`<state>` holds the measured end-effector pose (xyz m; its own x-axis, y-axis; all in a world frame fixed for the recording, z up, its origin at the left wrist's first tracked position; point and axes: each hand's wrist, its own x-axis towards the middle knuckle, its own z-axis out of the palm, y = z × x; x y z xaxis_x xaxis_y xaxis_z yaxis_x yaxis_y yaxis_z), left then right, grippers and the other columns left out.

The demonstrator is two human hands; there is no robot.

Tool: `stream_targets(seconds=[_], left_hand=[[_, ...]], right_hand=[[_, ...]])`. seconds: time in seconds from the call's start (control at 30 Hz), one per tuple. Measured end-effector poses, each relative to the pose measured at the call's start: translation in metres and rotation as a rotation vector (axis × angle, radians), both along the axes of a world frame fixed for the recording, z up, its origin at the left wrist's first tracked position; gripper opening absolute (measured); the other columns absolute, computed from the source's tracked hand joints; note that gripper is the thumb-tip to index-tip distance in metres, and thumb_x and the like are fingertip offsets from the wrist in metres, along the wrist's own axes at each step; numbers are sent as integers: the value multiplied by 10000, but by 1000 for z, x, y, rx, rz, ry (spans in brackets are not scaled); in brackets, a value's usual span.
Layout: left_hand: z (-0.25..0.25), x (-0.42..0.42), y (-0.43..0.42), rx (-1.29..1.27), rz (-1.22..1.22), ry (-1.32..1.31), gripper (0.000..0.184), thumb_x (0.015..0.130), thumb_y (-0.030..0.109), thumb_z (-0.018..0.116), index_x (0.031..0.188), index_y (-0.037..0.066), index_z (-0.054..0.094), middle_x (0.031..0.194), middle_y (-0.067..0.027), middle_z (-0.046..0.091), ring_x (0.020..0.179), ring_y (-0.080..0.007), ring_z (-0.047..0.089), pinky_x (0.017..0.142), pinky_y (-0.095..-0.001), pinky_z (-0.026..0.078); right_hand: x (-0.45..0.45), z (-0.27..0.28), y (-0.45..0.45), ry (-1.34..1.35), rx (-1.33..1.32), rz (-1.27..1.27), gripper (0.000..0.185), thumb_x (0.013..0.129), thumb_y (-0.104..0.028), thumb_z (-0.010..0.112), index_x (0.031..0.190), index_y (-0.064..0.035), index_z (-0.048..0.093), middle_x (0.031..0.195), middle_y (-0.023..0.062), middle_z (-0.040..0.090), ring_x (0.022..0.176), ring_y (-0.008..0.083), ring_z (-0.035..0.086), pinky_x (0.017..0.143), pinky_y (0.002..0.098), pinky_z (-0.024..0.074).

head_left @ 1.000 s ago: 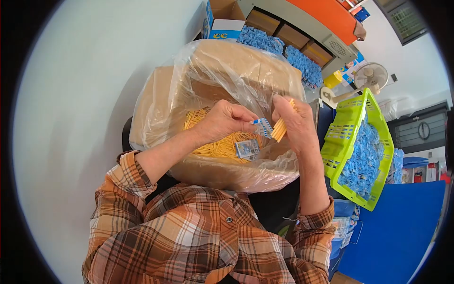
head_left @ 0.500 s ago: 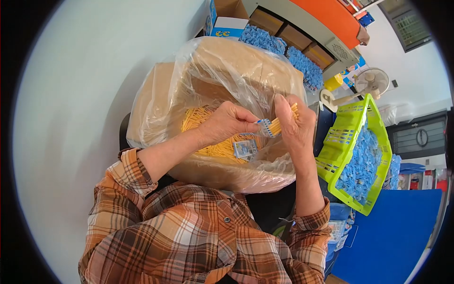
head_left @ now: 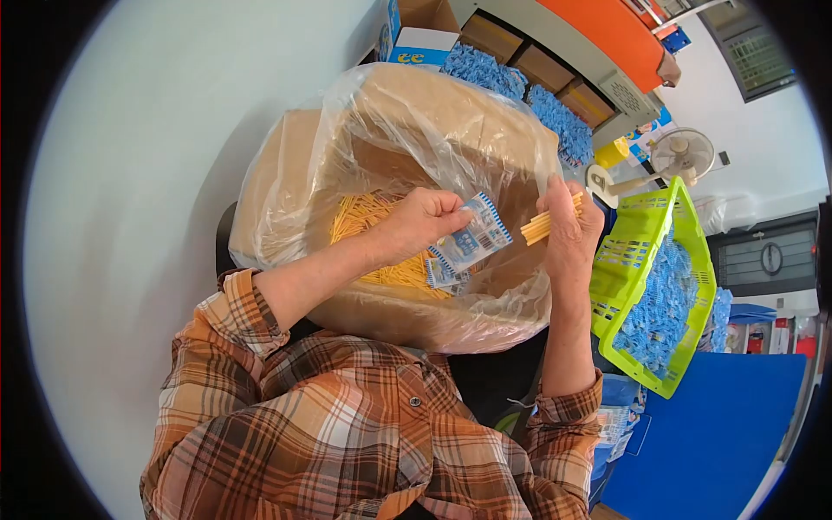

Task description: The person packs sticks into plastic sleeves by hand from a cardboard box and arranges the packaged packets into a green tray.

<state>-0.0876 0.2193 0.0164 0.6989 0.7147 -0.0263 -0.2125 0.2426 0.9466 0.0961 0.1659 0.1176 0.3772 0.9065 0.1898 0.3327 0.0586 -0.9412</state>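
My left hand (head_left: 422, 224) pinches a blue-and-white plastic packet (head_left: 475, 236) by its side, above the open carton. A small bundle of thin yellow sticks (head_left: 537, 229) is gripped in my right hand (head_left: 575, 230), its ends pointing left toward the packet with a gap between. Many more yellow sticks (head_left: 354, 215) lie loose in the carton (head_left: 433, 87), which is lined with a clear plastic bag (head_left: 290, 199). Beneath the held packet, another blue-and-white packet (head_left: 441, 276) rests on the sticks, partly covered.
To the right, a tilted lime-green basket (head_left: 611, 334) holds many blue packets (head_left: 663, 295). More blue packets (head_left: 484, 71) are heaped behind the carton, near an open box (head_left: 425, 48). A fan (head_left: 682, 154) stands at the back right; a blue panel (head_left: 711, 433) is at lower right.
The sticks and packet, which were touching, are now apart. My right hand has moved right with the sticks. The packet has turned and its printed face shows.
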Motion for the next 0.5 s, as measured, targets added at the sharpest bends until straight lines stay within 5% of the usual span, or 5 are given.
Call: stream_targets(seconds=[0.17, 0.5], left_hand=[[16, -6, 1, 17, 44, -10, 103, 854, 44, 685, 926, -30, 686, 863, -37, 700, 767, -66, 622, 696, -220, 512], [16, -1, -1, 150, -31, -49, 207, 820, 53, 716, 1021, 2, 714, 949, -41, 717, 842, -55, 620, 782, -217, 515]], right_hand=[[-6, 7, -6, 369, -130, 77, 293, 924, -235, 606, 695, -52, 588, 637, -42, 527, 570, 33, 468, 516, 209, 363], [-25, 9, 4, -150, -147, 180, 308, 909, -195, 607, 676, -10, 532, 574, -33, 447, 579, 34, 386, 480, 257, 327]])
